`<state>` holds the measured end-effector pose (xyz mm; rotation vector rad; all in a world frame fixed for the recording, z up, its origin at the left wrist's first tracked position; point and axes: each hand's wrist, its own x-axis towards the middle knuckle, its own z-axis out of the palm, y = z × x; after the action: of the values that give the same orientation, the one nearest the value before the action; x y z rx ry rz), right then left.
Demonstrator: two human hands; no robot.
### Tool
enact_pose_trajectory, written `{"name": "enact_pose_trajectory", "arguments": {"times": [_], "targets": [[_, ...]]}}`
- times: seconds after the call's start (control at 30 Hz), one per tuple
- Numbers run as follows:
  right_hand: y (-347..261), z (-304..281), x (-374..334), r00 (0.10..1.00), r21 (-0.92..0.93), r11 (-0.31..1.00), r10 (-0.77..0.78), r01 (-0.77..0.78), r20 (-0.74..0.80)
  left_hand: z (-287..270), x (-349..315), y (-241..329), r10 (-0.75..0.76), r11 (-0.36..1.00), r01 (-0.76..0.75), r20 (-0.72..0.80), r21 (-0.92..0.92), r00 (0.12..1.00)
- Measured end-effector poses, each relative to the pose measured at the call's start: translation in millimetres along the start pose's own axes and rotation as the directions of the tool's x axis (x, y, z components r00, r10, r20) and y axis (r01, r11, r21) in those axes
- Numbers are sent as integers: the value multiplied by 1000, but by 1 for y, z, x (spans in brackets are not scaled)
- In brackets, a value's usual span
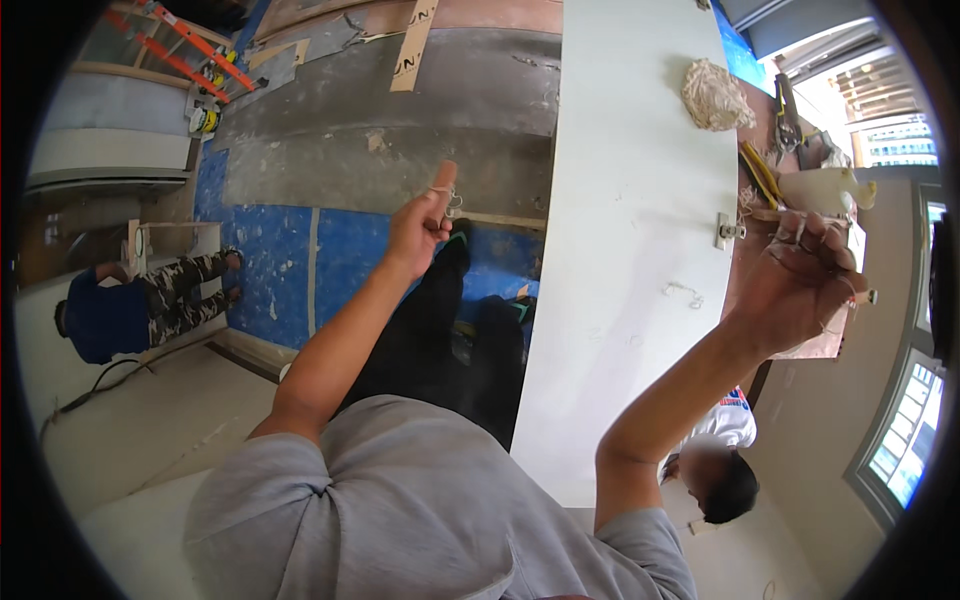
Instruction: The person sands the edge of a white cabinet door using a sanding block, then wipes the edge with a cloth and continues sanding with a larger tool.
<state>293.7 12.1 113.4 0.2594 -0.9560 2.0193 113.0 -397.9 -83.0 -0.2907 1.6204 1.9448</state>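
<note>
My left hand [410,238] is closed around a short, flat, tan piece like a wooden stick [447,177]. Pale string is looped about this piece and dangles beside it. Raised at the right, past the edge of a white door panel [630,200], my right hand [795,275] has its fingers curled, with thin string [778,247] running over them. A metal latch [728,231] sits on the panel near that hand. Toward the panel's far end lies a tangled bundle of string [714,95], and a loose bit of string [683,293] rests closer.
Pliers [788,115] and a pale container [820,190] stand on a surface beyond the panel. Blue sheeting [265,260] and grey boards cover the floor. An orange ladder [190,45] is far left. One person [115,315] is at left, another [715,470] at lower right.
</note>
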Motion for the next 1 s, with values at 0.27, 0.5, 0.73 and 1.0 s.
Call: {"name": "enact_pose_trajectory", "arguments": {"times": [0.27, 0.5, 0.73, 1.0], "targets": [[167, 80, -107, 861, -870, 413, 509, -270, -26, 35, -24, 55, -14, 819, 230, 382, -526, 924], [201, 141, -123, 809, -899, 138, 509, -415, -295, 59, -47, 71, -118, 788, 263, 283, -557, 952], [161, 82, -92, 808, -387, 752, 315, -533, -498, 34, -29, 56, 17, 771, 286, 468, -569, 883], [56, 17, -91, 879, -516, 713, 420, -474, -227, 41, -18, 54, -10, 804, 233, 379, -548, 925]]}}
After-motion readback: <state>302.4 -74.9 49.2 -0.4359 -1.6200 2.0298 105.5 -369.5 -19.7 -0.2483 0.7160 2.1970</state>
